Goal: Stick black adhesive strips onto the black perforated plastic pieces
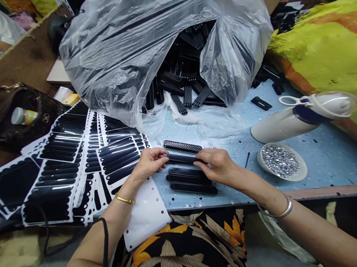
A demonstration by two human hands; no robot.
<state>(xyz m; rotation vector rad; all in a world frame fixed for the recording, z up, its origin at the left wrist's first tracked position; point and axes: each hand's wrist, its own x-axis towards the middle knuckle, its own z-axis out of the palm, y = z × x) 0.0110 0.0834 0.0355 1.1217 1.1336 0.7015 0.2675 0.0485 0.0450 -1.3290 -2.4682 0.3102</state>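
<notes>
Between my two hands lies a slim black plastic strip point(182, 158), pinched at both ends. My left hand point(151, 162) closes thumb and finger on its left end, and my right hand point(217, 162) grips the right end. Just above it rests a similar strip with a mesh-patterned face point(182, 145). Below it, several smooth black strips point(193, 187) lie side by side on the blue speckled table point(235, 190). Sheets of black stickers point(120, 158) are spread to the left of my left hand, and a white backing sheet point(147, 215) hangs over the table edge.
A large clear plastic bag point(117, 53) of black plastic parts point(188, 95) stands at the back. To the right are a bowl of small shiny metal pieces point(280, 160), a white bottle point(281, 126) lying tilted and a yellow sack point(326, 46). A brown handbag point(5, 134) sits left.
</notes>
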